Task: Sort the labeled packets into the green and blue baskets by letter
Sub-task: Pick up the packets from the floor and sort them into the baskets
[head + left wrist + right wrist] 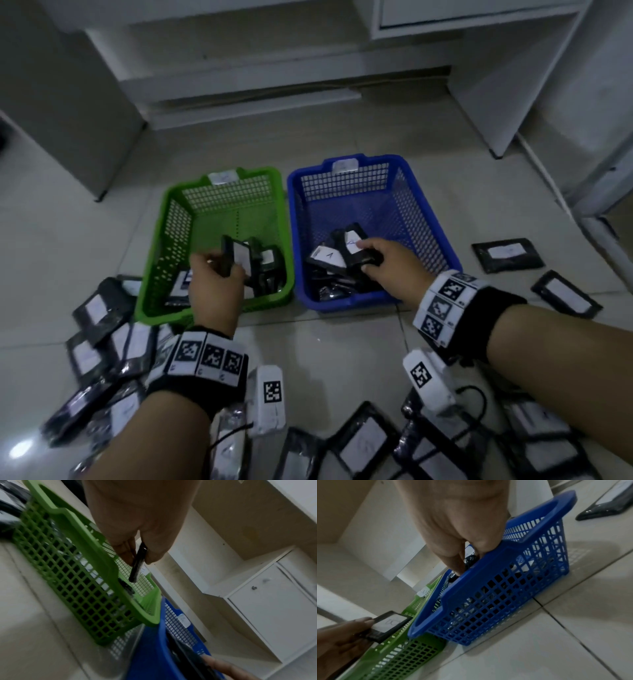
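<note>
Left hand (214, 286): curled round a black packet (228, 256) held on edge over the near half of the green basket (161, 236); in the right wrist view its white label seems to read B, though the letter is blurred.
Right hand (387, 265): fingers and thumb closed on a second packet (356, 251) low inside the blue basket (424, 209), just above the packets already lying there.
Baskets: set side by side on the tiled floor (342, 342), rims nearly touching; each carries a small white tag on its far rim, neither tag legible.
Sorted stock: several packets are stacked in the near end of each basket; one in the blue basket shows an A (329, 256).
Unsorted stock: many packets are spread on the floor near the person (363, 442), with two more to the right of the blue basket (507, 255).
Risk, wrong basket: letters are small and handwritten, and both hands are releasing at once; a misread label would be dropped in with the wrong letter and buried under later packets.
Risk, overshoot: the left packet is held upright close to the shared rims, so a tilted release could tip it over into the blue basket.
Risk, spill: piles are crowded against the near walls; a packet landing on the heap could slide out onto the floor.
Risk, snag: wrist bands and their cables hang close to the floor pile and could drag unsorted packets about.
</note>
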Tool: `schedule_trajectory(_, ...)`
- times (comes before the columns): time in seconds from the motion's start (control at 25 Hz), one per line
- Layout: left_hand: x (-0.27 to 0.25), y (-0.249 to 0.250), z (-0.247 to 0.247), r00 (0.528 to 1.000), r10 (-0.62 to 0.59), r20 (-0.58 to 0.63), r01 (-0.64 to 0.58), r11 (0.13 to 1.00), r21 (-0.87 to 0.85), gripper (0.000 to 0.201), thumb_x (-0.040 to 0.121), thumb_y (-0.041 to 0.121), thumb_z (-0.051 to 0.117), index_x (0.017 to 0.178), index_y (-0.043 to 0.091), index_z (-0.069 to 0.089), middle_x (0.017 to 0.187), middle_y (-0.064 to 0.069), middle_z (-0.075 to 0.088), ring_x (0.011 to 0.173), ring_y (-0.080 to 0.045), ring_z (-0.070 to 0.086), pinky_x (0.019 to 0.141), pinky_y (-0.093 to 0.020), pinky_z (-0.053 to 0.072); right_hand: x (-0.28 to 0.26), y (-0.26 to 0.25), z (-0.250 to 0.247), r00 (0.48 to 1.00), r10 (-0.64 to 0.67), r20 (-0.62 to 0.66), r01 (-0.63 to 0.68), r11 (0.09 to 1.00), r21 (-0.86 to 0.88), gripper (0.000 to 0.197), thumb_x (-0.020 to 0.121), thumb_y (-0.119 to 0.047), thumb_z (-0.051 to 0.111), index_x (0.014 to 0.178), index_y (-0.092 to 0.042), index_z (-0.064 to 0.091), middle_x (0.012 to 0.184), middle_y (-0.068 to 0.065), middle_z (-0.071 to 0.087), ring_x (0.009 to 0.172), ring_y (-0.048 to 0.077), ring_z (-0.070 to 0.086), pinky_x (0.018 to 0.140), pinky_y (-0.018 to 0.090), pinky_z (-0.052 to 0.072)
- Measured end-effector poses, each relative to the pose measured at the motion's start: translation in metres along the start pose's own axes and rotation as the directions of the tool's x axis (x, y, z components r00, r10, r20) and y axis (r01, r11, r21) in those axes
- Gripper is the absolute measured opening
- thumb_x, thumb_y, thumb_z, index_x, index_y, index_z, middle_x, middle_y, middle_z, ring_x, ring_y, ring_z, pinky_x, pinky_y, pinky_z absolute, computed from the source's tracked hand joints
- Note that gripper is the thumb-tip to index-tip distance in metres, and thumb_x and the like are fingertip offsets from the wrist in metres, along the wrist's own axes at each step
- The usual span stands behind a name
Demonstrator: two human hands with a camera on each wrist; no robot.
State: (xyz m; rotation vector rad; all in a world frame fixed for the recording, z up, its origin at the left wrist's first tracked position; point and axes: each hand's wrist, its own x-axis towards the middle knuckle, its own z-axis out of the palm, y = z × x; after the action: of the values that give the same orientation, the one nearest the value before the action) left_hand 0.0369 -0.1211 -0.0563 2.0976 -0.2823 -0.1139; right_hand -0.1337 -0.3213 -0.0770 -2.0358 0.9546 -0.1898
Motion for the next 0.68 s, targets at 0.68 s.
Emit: schedule_trajectory(0.68, -0.037, 0.05, 0.078, 0.828, 0.415, 0.378, -0.464, 0.885, 0.044, 0.028, 0.082, 0.013, 0.062, 0.11, 0.016, 0.062, 0.113, -0.008, 0.059, 0.106, -0.023, 0.055, 0.092, -0.029, 0.042, -0.048, 0.042, -0.057, 0.919, -0.142, -0.369, 0.137, 0.99, -0.038, 0.033, 0.08, 0.005, 0.056, 0.103, -0.014, 0.069, 0.099, 0.0, 0.06, 0.087, 0.008, 0.057, 0.078, 0.003, 0.041)
